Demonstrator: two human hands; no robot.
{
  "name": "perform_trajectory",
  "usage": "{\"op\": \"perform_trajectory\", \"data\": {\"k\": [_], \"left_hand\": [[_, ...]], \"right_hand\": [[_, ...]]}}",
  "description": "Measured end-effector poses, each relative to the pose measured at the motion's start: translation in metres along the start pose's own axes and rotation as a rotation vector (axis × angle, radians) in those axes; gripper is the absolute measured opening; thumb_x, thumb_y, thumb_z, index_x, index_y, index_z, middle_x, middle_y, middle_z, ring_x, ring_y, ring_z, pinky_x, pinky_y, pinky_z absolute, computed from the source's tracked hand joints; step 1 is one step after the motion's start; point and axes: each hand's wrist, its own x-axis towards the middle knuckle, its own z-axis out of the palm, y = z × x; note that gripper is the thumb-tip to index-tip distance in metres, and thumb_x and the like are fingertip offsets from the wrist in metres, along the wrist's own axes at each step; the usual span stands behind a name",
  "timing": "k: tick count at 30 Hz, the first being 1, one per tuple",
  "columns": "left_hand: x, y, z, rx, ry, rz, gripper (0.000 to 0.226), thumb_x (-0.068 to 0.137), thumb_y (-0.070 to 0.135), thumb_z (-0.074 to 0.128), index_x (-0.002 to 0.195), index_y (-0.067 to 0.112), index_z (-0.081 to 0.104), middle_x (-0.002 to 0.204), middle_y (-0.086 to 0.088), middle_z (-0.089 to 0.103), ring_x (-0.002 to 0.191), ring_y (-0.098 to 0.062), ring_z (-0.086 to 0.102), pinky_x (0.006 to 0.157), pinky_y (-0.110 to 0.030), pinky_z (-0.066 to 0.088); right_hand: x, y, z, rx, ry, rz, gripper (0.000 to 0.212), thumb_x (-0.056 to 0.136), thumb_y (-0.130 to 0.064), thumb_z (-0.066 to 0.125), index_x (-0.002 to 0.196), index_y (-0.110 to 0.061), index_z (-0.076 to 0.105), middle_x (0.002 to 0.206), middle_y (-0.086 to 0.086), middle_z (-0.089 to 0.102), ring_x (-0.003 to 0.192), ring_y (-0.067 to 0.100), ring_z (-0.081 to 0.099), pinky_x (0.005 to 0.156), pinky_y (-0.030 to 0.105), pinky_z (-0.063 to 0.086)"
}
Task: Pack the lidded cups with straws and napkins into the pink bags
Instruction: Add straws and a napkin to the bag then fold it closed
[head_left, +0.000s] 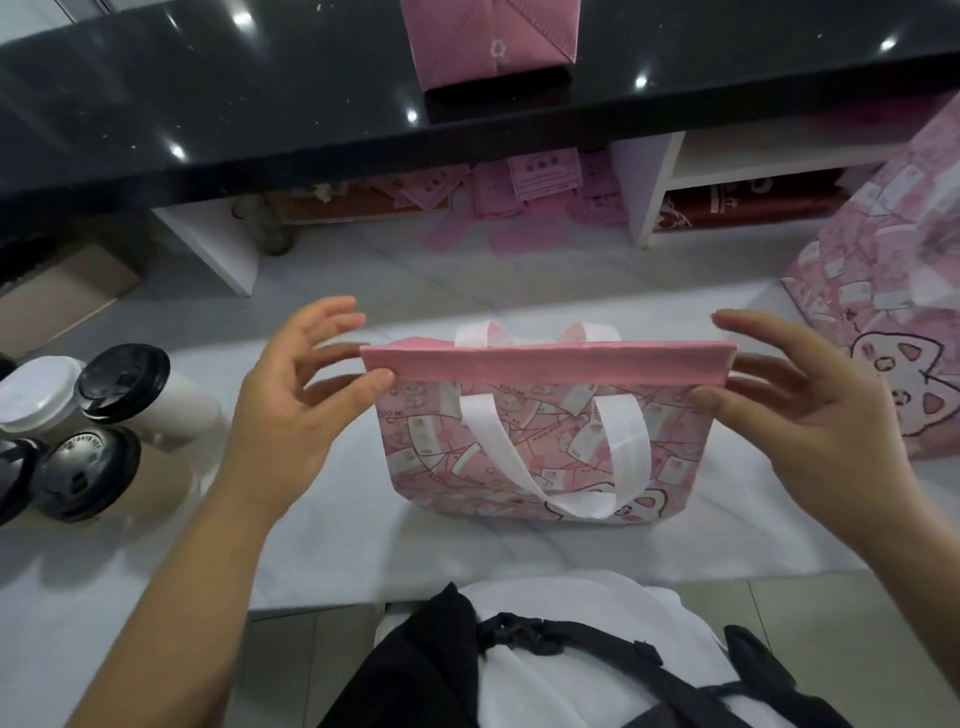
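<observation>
A pink bag (535, 447) stands upright on the white surface (332, 540), its top edge folded shut and a white handle hanging down its front. The left hand (296, 400) pinches the left end of that top edge between thumb and fingers; the right hand (795, 405) pinches the right end likewise. Left of the bag stand lidded cups (88, 431) (four black lids, one white). A second pink bag (893, 322) sits to its right

matt non-woven cloth pink bag (535, 447), glossy black stone counter (208, 93), plastic-looking cup lids (123, 382)
</observation>
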Motion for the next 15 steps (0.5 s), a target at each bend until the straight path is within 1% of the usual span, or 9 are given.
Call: {"op": "perform_trajectory", "data": {"k": [2,4,6,8,10,12,13,14,15], "left_hand": [[-0.014,-0.011,0.006,-0.208,0.081,-0.089,0.052,0.074,0.035,0.085,0.119,0.03,0.06,0.124,0.003,0.066,0.113,-0.016,0.064,0.09,-0.028,0.055],[-0.031,-0.026,0.013,-0.321,0.117,-0.19,0.059,0.061,0.051,0.088,0.111,0.028,0.066,0.119,0.002,0.069,0.113,-0.02,0.064,0.09,-0.031,0.056],[-0.049,-0.037,0.021,-0.339,0.116,-0.28,0.06,0.053,0.059,0.089,0.101,0.028,0.073,0.112,-0.002,0.072,0.111,-0.023,0.066,0.092,-0.034,0.056],[-0.063,-0.047,0.028,-0.317,0.111,-0.326,0.06,0.051,0.061,0.089,0.096,0.024,0.077,0.109,-0.006,0.074,0.109,-0.025,0.067,0.097,-0.04,0.052],[-0.07,-0.051,0.03,-0.321,0.118,-0.335,0.057,0.052,0.061,0.089,0.094,0.023,0.079,0.109,-0.006,0.075,0.109,-0.023,0.068,0.099,-0.038,0.052],[-0.072,-0.05,0.029,-0.351,0.105,-0.331,0.047,0.057,0.053,0.088,0.091,0.022,0.08,0.113,-0.006,0.074,0.11,-0.022,0.068,0.096,-0.034,0.055],[-0.071,-0.049,0.029,-0.375,0.097,-0.333,0.036,0.062,0.044,0.087,0.089,0.021,0.081,0.115,-0.006,0.073,0.111,-0.023,0.068,0.093,-0.033,0.056],[-0.07,-0.047,0.028,-0.4,0.089,-0.339,0.025,0.065,0.035,0.082,0.085,0.019,0.081,0.116,-0.006,0.073,0.111,-0.023,0.068,0.091,-0.033,0.057],[-0.069,-0.046,0.027,-0.413,0.085,-0.35,0.019,0.066,0.028,0.078,0.081,0.018,0.081,0.117,-0.005,0.072,0.11,-0.023,0.068,0.088,-0.033,0.058]], "right_hand": [[-0.011,0.0,0.006,0.162,0.087,0.102,0.047,0.072,-0.021,0.077,0.118,-0.017,0.063,0.114,-0.008,0.071,0.101,0.012,0.071,0.084,0.022,0.058],[-0.024,0.006,0.01,0.232,0.124,0.172,0.038,0.072,-0.023,0.075,0.107,-0.014,0.066,0.114,-0.001,0.071,0.1,0.018,0.071,0.083,0.022,0.058],[-0.038,0.016,0.013,0.249,0.131,0.226,0.032,0.073,-0.021,0.073,0.102,-0.008,0.069,0.113,0.005,0.073,0.103,0.024,0.07,0.084,0.025,0.058],[-0.049,0.025,0.017,0.241,0.134,0.259,0.025,0.077,-0.011,0.071,0.099,0.0,0.071,0.112,0.007,0.073,0.106,0.027,0.069,0.091,0.033,0.058],[-0.056,0.031,0.02,0.208,0.117,0.265,0.015,0.082,0.001,0.068,0.097,0.003,0.071,0.114,0.01,0.072,0.11,0.027,0.068,0.098,0.043,0.054],[-0.058,0.035,0.021,0.167,0.099,0.266,0.011,0.086,0.005,0.066,0.095,0.0,0.072,0.117,0.009,0.071,0.111,0.026,0.066,0.102,0.047,0.052],[-0.058,0.035,0.021,0.152,0.089,0.263,0.011,0.087,0.004,0.066,0.093,-0.003,0.072,0.119,0.007,0.069,0.113,0.024,0.065,0.101,0.044,0.052],[-0.057,0.034,0.02,0.138,0.081,0.254,0.013,0.088,0.002,0.066,0.091,-0.008,0.074,0.121,0.004,0.067,0.115,0.022,0.064,0.1,0.036,0.053],[-0.056,0.031,0.021,0.116,0.071,0.24,0.016,0.088,0.0,0.067,0.088,-0.014,0.075,0.122,0.001,0.064,0.117,0.019,0.061,0.097,0.027,0.052]]}}
